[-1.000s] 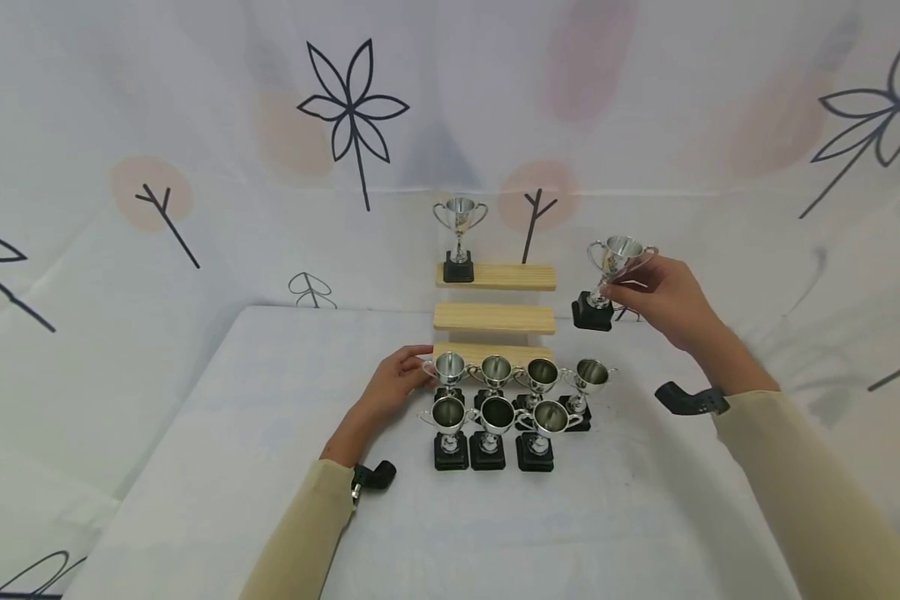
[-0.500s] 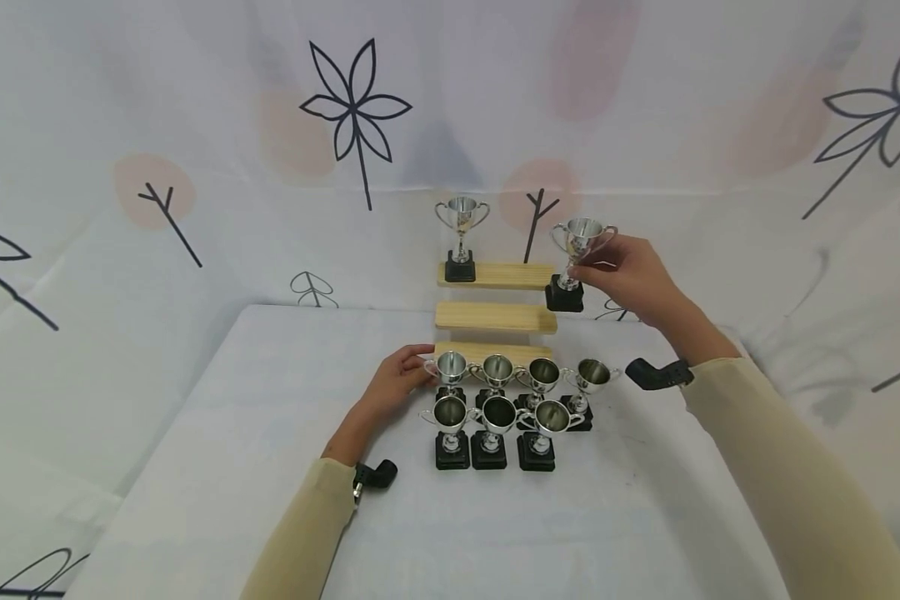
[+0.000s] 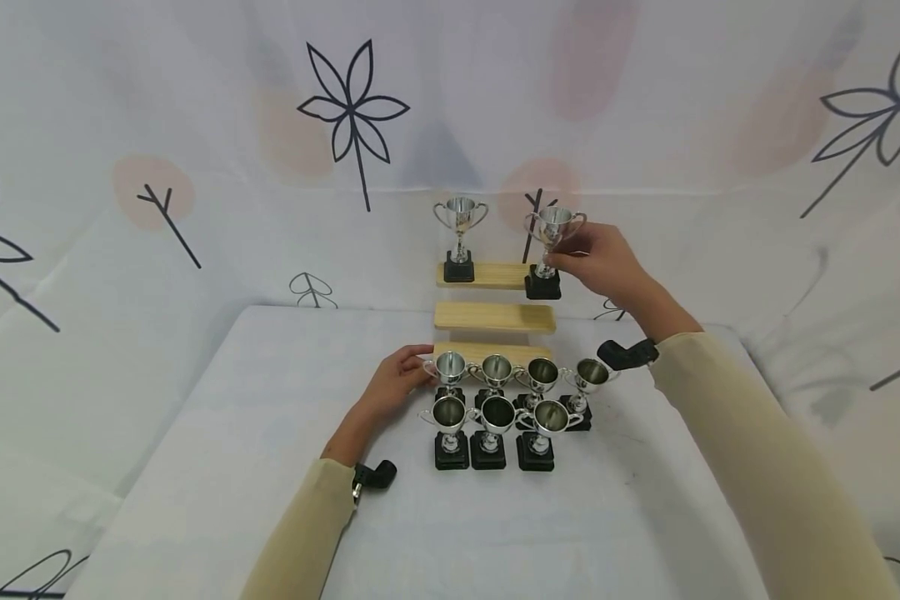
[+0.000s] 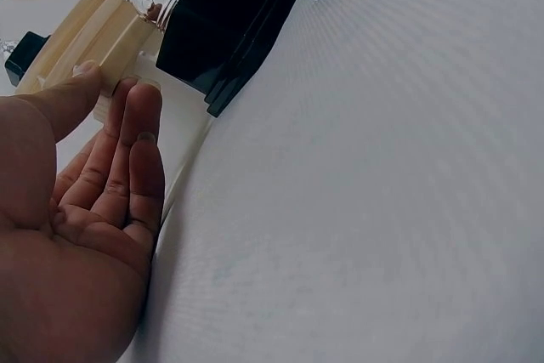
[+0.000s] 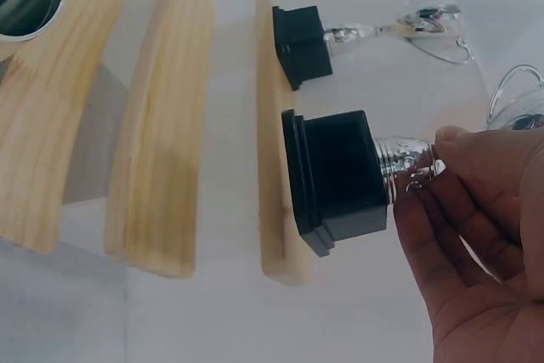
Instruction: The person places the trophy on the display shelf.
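Observation:
A wooden three-tier shelf [image 3: 493,317] stands at the back of the table. My right hand [image 3: 603,262] pinches the stem of a small silver trophy cup [image 3: 543,286] with a black base. That trophy is upright at the right end of the top board; in the right wrist view its base [image 5: 340,176] is close to the board [image 5: 274,210], and I cannot tell whether they touch. Another trophy [image 3: 459,268] stands on the board's left end. My left hand [image 3: 393,385] grips the left end of the lowest board [image 4: 127,53] between thumb and fingers.
Several more trophies [image 3: 489,450] stand in two rows on the white-covered table [image 3: 307,350], right in front of the shelf and partly hiding its lowest board. A white patterned cloth [image 3: 217,108] hangs behind.
My right hand has carried its trophy left and slightly up, from beside the shelf to the top board's right end. My left hand stays where it was.

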Motion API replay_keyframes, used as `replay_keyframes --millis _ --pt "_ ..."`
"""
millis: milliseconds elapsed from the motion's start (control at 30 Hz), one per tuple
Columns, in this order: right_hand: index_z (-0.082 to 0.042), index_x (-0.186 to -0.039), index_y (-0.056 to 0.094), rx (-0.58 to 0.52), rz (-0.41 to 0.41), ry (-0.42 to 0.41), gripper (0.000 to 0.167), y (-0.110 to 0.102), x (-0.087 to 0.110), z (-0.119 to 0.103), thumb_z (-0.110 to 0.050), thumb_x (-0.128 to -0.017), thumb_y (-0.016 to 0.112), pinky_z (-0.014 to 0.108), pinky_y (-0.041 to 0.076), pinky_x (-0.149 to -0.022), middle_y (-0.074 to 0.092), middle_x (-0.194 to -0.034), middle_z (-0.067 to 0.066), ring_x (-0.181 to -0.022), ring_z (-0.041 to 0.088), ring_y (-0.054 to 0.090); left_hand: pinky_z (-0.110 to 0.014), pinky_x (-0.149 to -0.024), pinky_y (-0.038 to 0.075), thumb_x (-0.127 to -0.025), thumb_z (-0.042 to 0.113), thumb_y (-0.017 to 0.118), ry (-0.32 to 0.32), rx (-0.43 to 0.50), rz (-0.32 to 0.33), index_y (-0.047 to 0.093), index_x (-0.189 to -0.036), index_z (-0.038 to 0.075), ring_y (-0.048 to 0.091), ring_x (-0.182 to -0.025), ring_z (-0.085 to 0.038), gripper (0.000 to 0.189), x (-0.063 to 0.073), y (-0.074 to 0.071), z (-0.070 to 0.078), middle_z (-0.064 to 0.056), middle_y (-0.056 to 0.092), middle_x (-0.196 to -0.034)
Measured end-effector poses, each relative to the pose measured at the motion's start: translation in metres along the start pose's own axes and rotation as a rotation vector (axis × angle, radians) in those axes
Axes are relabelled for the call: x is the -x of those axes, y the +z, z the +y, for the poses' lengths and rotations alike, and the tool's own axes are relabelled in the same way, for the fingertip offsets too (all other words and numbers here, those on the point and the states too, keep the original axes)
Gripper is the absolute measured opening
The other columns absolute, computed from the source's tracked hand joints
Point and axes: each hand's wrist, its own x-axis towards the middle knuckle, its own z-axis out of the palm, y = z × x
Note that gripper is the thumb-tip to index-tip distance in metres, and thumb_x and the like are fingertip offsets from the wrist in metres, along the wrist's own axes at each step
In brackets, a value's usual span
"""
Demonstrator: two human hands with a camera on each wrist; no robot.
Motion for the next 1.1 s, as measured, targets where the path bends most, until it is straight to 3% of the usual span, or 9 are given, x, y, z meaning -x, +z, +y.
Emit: replay_keyframes --millis 433,700,1100 --pt "0.005 -0.122 0.071 -0.032 -0.010 0.036 0.028 0.021 -0.023 -0.006 -0.015 -0.102 0.071 0.051 0.050 -0.103 0.071 -0.123 0.024 -0.121 0.036 0.065 -0.029 -0.080 0.050 -0.105 0.016 0.069 0.019 -0.013 0.000 0.054 -0.150 0.006 0.074 -0.093 -0.015 0.048 0.000 0.000 0.001 -0.008 0.077 -0.105" --pt "0.004 -0.126 0.069 -0.092 0.024 0.085 0.033 0.035 -0.033 -0.008 -0.018 -0.102 0.072 0.048 0.050 -0.099 0.069 -0.125 0.024 -0.119 0.035 0.064 -0.028 -0.087 0.054 -0.105 0.017 0.069 0.021 0.009 -0.009 0.055 -0.150 0.007 0.075 -0.095 -0.019 0.048 -0.002 0.001 -0.002 -0.009 0.076 -0.106" --pt "0.006 -0.126 0.069 -0.139 0.063 0.098 0.032 0.048 -0.043 -0.011 -0.013 -0.101 0.072 0.043 0.051 -0.099 0.068 -0.126 0.024 -0.117 0.033 0.066 -0.031 -0.079 0.049 -0.105 0.020 0.069 0.013 -0.011 -0.006 0.056 -0.150 0.009 0.073 -0.093 -0.017 0.048 -0.001 -0.001 -0.001 -0.007 0.077 -0.102"
